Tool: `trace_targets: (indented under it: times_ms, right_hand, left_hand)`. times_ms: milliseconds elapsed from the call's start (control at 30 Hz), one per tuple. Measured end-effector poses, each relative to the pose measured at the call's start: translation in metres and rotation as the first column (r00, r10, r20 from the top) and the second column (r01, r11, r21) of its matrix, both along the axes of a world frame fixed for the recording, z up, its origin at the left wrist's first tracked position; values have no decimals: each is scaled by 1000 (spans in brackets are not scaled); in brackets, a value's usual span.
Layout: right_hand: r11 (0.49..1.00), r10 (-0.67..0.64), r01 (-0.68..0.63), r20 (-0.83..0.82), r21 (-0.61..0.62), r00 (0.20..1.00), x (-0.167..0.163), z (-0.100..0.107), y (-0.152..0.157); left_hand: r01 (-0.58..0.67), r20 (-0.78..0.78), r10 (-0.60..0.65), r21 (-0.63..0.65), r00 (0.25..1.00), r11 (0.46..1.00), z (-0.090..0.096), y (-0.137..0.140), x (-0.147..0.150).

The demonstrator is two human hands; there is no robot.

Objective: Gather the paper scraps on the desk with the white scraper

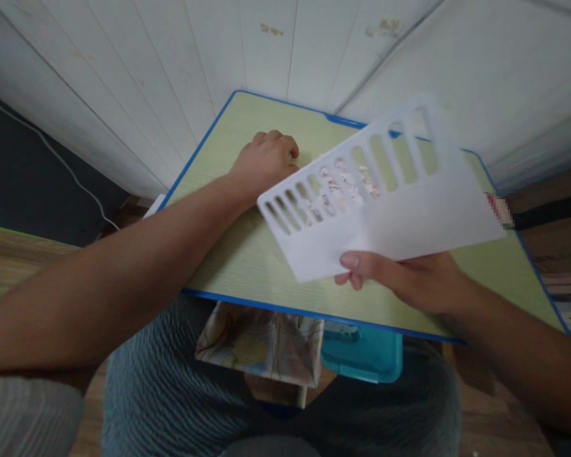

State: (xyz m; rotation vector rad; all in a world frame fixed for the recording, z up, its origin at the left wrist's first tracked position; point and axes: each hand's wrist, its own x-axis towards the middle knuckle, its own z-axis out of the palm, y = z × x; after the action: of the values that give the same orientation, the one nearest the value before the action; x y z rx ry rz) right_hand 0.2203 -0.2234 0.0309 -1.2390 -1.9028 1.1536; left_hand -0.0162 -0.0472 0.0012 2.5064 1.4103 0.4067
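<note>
My right hand (pixel 400 276) grips a white slotted panel (pixel 409 216) by its lower edge, with the thumb on the near face. The panel is tilted above the table, and its row of long rounded slots runs along the upper side. Small pale pieces with reddish marks (pixel 333 181) show through some slots; their kind cannot be made out. My left hand (pixel 266 158) rests on the tabletop beside the panel's left end. Its fingers are loosely bent, a gap shows between forefinger and thumb, and nothing is visible in it.
The pale tabletop (pixel 228 254) has a blue rim and stands against a white plank wall (pixel 171 57). Below its front edge are a patterned fabric container (pixel 257 343) and a turquoise plastic container (pixel 371 355). A grey cable (pixel 385 57) runs down the wall.
</note>
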Motion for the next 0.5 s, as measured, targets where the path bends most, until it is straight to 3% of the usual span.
trace_targets:
  times_ms: [33, 100, 167, 233, 500]
  right_hand:
    - [990, -128, 128, -5, 54, 992, 2, -1, 3]
    - [913, -369, 366, -19, 181, 929, 8, -3, 11]
    - [839, -490, 479, -24, 257, 871, 16, -6, 19]
    - [829, -511, 496, -9, 258, 859, 24, -8, 26]
    - [895, -414, 405, 11, 186, 910, 29, -16, 28]
  left_hand:
    - [-17, -11, 17, 8, 1000, 1000, -1, 0, 0]
    - [-68, -19, 68, 28, 997, 997, -4, 2, 1]
    - [-75, 28, 73, 61, 997, 995, -10, 6, 1]
    - [-54, 82, 46, 97, 996, 994, -17, 12, -1]
    - [-40, 66, 33, 115, 997, 993, -19, 13, -5]
